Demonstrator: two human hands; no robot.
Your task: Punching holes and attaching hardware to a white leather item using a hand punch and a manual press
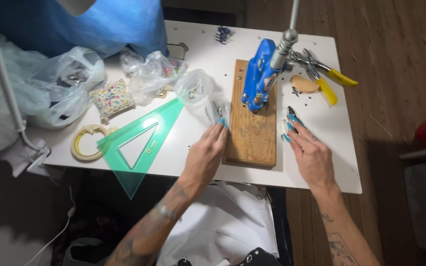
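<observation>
Centrally, a wooden board [252,133] lies lengthwise on the white table [331,162], bearing a blue hand press [258,74] at its far end. The left hand [205,155] rests at the board's left edge, fingers extended and loosely together, their painted tips touching a small clear bag [218,111] that lies just beside the board; whether the bag is pinched cannot be told. The right hand [309,152] lies flat on the table just right of the board, fingers stretched forward, with the fingertips [292,120] closing on a small dark piece [290,110]. The board thus sits between the two hands, its near half flanked by them, the press beyond both sets of fingertips.

Far right of the press lie yellow-handled pliers [329,76] and a tan oval pad [304,83]. To the left, a green transparent set square [139,143] overhangs the near table edge, touching a coiled tape measure [87,143]. Farther left and far are a floral pincushion [112,97] and several crumpled clear plastic bags [149,74]. White fabric [223,221] lies below the table's near edge.
</observation>
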